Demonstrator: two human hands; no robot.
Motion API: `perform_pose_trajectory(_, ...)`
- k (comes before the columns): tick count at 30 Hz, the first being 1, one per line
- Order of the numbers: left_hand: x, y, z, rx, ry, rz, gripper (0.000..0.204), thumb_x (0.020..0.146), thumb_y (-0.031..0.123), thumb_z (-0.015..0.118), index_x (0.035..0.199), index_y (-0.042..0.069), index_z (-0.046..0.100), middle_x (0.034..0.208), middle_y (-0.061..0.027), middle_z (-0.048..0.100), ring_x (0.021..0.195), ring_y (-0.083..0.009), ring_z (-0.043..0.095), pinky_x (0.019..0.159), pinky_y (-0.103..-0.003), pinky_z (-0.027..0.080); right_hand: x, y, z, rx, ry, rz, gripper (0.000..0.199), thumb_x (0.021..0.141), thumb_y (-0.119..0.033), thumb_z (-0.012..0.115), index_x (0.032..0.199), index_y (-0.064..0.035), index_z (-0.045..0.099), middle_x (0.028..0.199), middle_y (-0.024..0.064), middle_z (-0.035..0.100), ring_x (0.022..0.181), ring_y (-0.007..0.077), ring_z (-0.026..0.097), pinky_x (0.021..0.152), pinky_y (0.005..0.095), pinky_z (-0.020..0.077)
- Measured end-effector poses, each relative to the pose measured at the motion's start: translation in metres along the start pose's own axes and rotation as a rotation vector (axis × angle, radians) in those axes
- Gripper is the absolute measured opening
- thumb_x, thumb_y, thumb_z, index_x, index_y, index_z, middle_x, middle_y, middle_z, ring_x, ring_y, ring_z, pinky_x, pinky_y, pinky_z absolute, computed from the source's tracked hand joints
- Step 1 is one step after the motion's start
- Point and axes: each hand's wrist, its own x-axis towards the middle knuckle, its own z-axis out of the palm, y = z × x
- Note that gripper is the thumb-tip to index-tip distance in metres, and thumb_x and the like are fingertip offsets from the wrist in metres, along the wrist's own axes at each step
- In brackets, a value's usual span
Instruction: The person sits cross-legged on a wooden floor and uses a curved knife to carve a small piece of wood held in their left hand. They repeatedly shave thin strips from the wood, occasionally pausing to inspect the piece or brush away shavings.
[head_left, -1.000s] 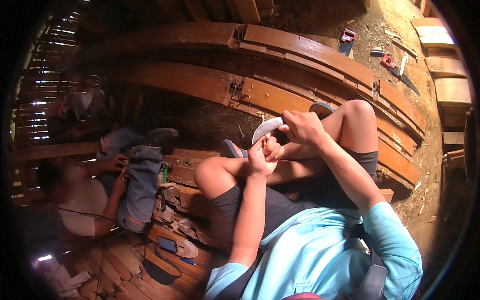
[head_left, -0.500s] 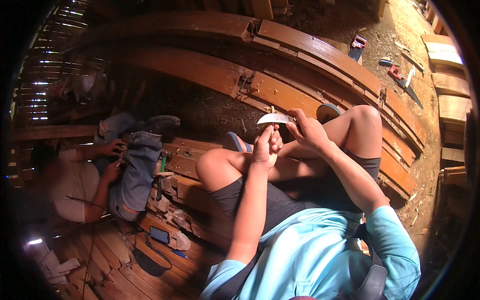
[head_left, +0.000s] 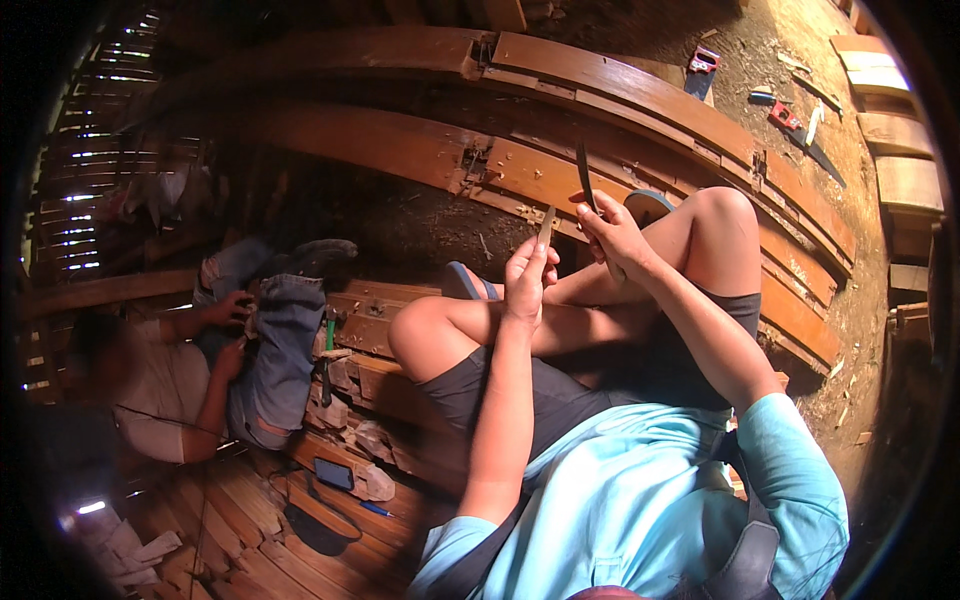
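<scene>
While pinching a slim wood piece (head_left: 546, 228) tip-up in the left hand (head_left: 526, 280), grips a knife (head_left: 585, 182) in the right hand (head_left: 614, 242), blade upward. Clear gap between the two; bare legs (head_left: 700, 245) close below; beyond, edges of long brown planks (head_left: 620, 90); farther right, a red-handled saw (head_left: 789, 121) on the ground (head_left: 865, 300).

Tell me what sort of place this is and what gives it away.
Probably a rough woodworking shed: red-handled saws lie on ground littered with wood scraps, long wooden beams run across the view, and light shows through a slatted wall.
</scene>
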Motion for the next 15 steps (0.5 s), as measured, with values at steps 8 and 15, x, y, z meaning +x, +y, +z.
perform_pose_trajectory(8,-0.006,0.006,0.002,0.081,-0.053,-0.064,0.033,0.099,0.021,0.047,0.127,0.003,0.051,0.071,0.0037,0.047,0.051,-0.001,0.038,0.045,-0.014,0.033,0.0,-0.005,0.0,-0.162,0.003,-0.025,0.028,0.095,-0.023,0.057,0.115,-0.0037,0.056,0.073,-0.0007,0.051,0.047,0.003,0.044,0.04,0.0186,0.0351)
perform_pose_trajectory(15,-0.009,0.011,0.005,0.153,-0.117,-0.087,0.032,0.097,0.02,0.05,0.125,0.003,0.05,0.07,0.0049,0.045,0.051,0.0001,0.037,0.044,-0.014,0.031,0.003,-0.002,-0.007,-0.058,-0.026,0.103,0.024,0.091,-0.02,0.062,0.109,-0.0052,0.055,0.074,-0.0025,0.055,0.051,0.0031,0.046,0.042,0.0192,0.0362)
